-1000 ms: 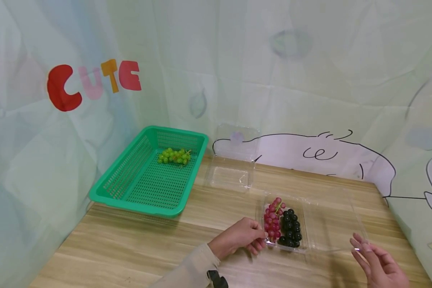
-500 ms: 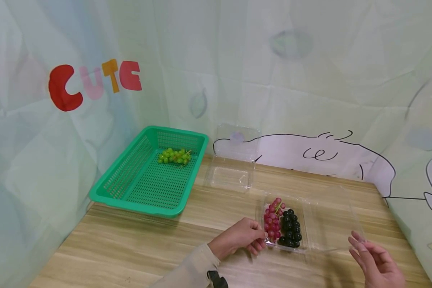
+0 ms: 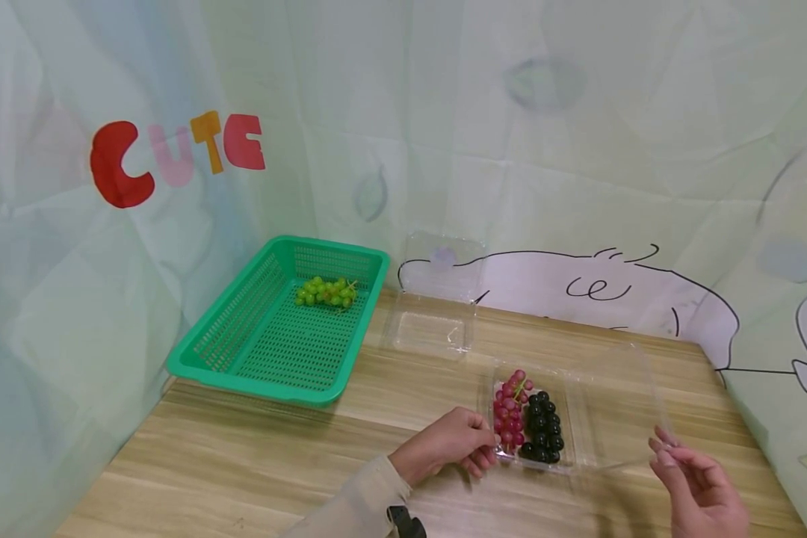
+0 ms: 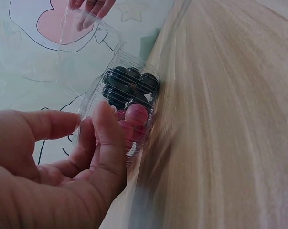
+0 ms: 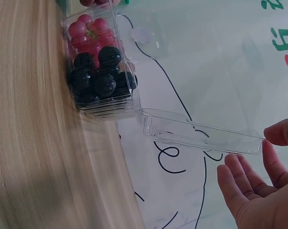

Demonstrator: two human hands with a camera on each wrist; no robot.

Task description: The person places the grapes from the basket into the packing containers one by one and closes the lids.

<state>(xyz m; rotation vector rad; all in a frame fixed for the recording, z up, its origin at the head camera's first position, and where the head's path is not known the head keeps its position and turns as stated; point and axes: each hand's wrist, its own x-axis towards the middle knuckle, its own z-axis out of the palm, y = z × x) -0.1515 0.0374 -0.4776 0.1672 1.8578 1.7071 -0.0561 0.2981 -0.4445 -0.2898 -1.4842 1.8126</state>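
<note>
A clear plastic clamshell box [image 5: 108,107] sits on the table holding red grapes [image 3: 508,411] on the left and black grapes [image 3: 542,430] on the right. My left hand [image 3: 447,446] pinches the box's near left corner between thumb and finger, as the left wrist view shows. The clear lid [image 5: 201,132] hangs off the box's right side, tilted up from the table. With thumb and fingertips my right hand [image 3: 702,482] pinches the lid's outer edge; its other fingers spread below the lid in the right wrist view.
A green basket [image 3: 346,359] with a bunch of green grapes [image 3: 326,292] stands at the back left. Another clear clamshell box [image 3: 430,331] lies behind, its lid raised against the printed backdrop [image 3: 578,187]. The wooden table [image 3: 242,463] ends at the right near the backdrop.
My right hand has moved slightly left and up, raising the lid's outer edge. My left hand stays at the box corner, and the grapes have not moved.
</note>
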